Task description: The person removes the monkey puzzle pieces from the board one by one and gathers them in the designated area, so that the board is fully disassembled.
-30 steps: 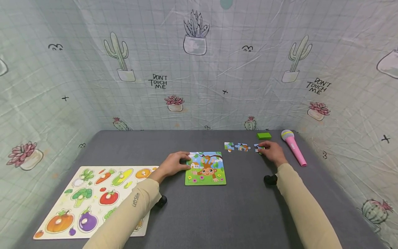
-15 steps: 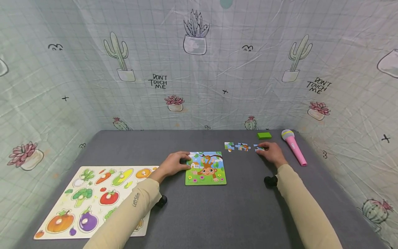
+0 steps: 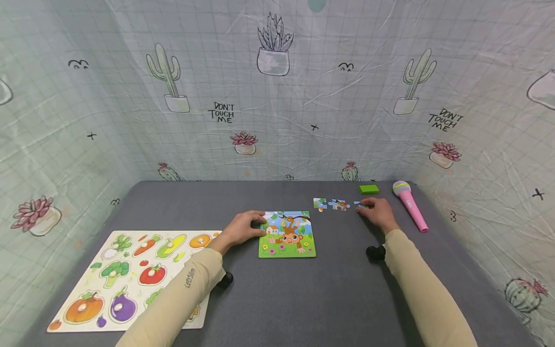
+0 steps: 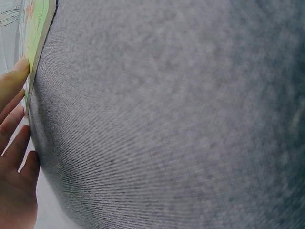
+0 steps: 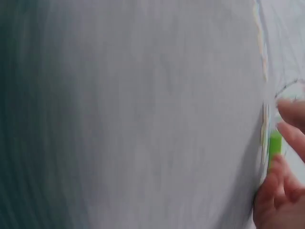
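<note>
A square jigsaw puzzle [image 3: 287, 241] with a monkey picture and green border lies flat at mid-table. My left hand [image 3: 240, 228] rests at its upper left edge, index fingertip near the corner and thumb lower down. In the left wrist view its fingers are fairly straight against the board's rim [image 4: 42, 36]. My right hand [image 3: 379, 213] is at the back right, thumb and fingers pinching a loose blue jigsaw piece [image 3: 358, 206] at the table, mostly covered by the hand. Left of it lie two more loose jigsaw pieces, a middle piece [image 3: 339, 205] and a green-and-blue piece [image 3: 320, 203].
A green block [image 3: 369, 189] sits behind my right hand, and a pink toy microphone [image 3: 411, 206] lies to its right. At the left, a vegetable peg board [image 3: 97, 250] is partly under my left forearm. A printed cloth [image 3: 277, 106] hangs around the table.
The piece at my right fingers has turned slightly and shows less. My right wrist has shifted a little left. The left hand and the monkey puzzle stay in place.
</note>
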Demonstrator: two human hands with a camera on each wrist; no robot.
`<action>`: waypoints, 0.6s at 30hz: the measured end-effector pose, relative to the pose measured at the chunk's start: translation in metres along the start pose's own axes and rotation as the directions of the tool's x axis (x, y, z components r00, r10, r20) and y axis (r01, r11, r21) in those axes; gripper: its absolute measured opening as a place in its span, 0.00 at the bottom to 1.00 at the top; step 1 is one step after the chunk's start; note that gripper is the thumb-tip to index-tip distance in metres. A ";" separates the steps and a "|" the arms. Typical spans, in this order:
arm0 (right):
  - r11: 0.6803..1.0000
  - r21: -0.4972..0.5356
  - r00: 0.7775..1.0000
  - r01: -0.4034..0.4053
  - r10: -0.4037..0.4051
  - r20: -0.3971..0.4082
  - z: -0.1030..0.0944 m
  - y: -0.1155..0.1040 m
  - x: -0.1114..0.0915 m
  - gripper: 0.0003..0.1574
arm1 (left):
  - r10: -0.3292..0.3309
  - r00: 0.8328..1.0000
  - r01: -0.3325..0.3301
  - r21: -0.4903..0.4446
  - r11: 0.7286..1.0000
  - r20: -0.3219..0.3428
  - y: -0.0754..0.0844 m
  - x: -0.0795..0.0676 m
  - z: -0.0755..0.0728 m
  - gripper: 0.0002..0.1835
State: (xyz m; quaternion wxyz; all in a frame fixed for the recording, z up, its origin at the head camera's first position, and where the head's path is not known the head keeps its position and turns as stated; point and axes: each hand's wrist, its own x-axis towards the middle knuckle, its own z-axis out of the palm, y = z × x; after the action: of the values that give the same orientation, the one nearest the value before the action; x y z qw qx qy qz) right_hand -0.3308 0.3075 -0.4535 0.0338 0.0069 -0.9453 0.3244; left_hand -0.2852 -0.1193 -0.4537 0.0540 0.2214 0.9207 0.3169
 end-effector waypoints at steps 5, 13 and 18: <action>0.998 0.058 0.998 0.006 -0.002 -0.068 0.016 -0.033 -0.004 0.23 | -0.007 1.000 0.007 0.001 1.000 -0.004 0.002 -0.001 0.000 0.18; 0.961 0.160 0.958 0.226 -0.249 0.145 0.062 -0.118 -0.039 0.18 | -0.019 1.000 0.019 0.005 1.000 -0.007 0.003 -0.001 0.001 0.19; 0.921 0.208 0.886 0.330 -0.379 0.267 0.094 -0.158 -0.063 0.16 | -0.004 1.000 0.004 0.016 1.000 -0.003 0.002 0.000 0.000 0.20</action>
State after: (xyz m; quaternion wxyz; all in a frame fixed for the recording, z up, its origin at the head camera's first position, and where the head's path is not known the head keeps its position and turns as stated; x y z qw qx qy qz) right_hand -0.2675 0.1249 -0.4350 -0.0527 0.2320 -0.8934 0.3812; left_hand -0.2843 -0.1180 -0.4526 0.0512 0.2195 0.9238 0.3096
